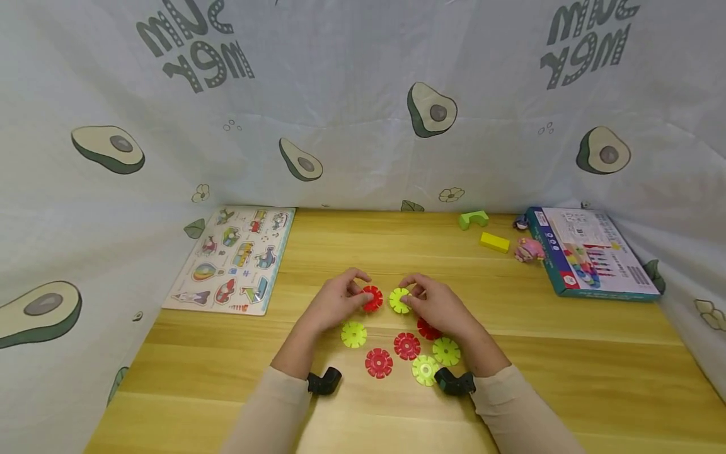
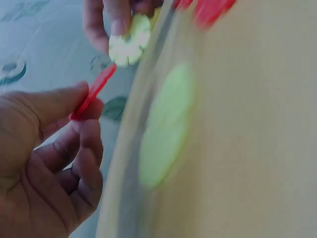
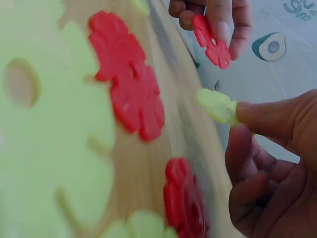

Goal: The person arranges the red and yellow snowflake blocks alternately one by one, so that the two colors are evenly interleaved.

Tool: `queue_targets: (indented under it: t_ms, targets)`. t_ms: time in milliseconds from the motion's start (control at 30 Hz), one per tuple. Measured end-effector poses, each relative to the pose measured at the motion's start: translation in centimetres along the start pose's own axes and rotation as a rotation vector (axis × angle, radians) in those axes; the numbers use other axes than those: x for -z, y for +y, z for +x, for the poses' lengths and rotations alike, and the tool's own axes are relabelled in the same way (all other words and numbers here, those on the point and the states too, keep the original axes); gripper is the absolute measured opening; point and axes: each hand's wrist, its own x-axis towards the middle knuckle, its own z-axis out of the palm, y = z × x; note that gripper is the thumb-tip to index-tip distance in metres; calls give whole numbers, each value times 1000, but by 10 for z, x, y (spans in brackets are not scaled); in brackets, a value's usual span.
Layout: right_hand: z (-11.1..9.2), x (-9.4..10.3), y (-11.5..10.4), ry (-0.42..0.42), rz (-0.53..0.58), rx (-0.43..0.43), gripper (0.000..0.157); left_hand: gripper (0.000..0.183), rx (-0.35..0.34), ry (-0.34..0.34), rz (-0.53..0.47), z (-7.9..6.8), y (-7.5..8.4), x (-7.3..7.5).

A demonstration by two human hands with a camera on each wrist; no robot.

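Note:
Between thumb and fingers my left hand [image 1: 334,301] pinches a red notched disc [image 1: 372,299]. Facing it, my right hand [image 1: 439,305] pinches a yellow-green notched disc [image 1: 399,301]. The two held discs are close together, with a small gap between them. In the left wrist view the red disc [image 2: 94,91] is seen nearly edge-on. Nearer me on the table lie several more discs: a yellow-green disc [image 1: 354,335] below the left hand, red discs [image 1: 379,363] in the middle, and yellow-green discs [image 1: 446,351] by the right wrist. One red disc [image 1: 428,330] is partly hidden under the right hand.
A picture puzzle board [image 1: 232,258] lies at the left on the wooden table [image 1: 363,246]. At the back right are a green arch block [image 1: 473,219], a yellow block [image 1: 495,242], a pink figurine [image 1: 529,250], a small dark figurine [image 1: 520,221] and a flat box [image 1: 595,255].

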Motion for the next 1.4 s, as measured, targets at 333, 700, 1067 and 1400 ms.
queue_targets:
  t_ms: [333,700,1067,1400]
  targets:
    - [38,-27,-27,77,229,-27,27,22,168,272,-130,17,-32,45]
    - [82,-59,-49,19,250,-20,28,33,293,328,-179,20,-45,55]
    - [95,-59,-54,-45,-73,-7,25,43,346,345,1,19,-52,54]
    - [96,-58,-52,-33,-23,-69,25,45,287,262,236,23,-53,52]
